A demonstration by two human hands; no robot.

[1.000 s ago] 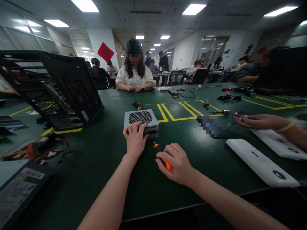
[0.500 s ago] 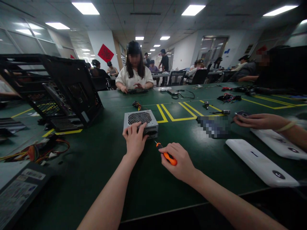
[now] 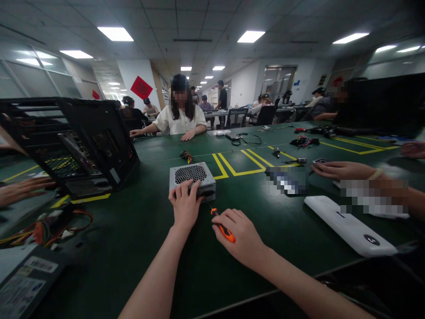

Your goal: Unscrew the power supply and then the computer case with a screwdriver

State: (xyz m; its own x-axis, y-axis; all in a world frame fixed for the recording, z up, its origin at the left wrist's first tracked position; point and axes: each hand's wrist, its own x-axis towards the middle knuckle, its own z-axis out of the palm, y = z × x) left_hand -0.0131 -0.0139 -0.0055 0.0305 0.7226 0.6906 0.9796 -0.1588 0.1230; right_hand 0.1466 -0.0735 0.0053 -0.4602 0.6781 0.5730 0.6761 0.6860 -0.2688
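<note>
A grey computer power supply (image 3: 208,175) with a honeycomb grille on top sits on the green table in front of me. My left hand (image 3: 184,204) grips its near side, fingers over the upper edge and thumb by the front corner. In my right hand (image 3: 239,232) is an orange and black screwdriver (image 3: 228,234), its handle wrapped by my fingers. The thin shaft points up and left towards the lower near edge of the power supply. Whether the tip touches the casing, I cannot tell. Bundled wires (image 3: 186,156) come out behind the unit.
An open black computer case (image 3: 116,155) stands at left, with loose cables (image 3: 41,230) and another power supply (image 3: 25,277) nearer me. White panels (image 3: 348,226) lie at right, beside a co-worker's hand (image 3: 348,170) holding a small part. Another person (image 3: 182,117) sits opposite.
The view has tilted and shifted slightly. My hands keep their hold on the power supply and screwdriver. The person opposite has stretched an arm towards the case, and another person's hand has appeared at left.
</note>
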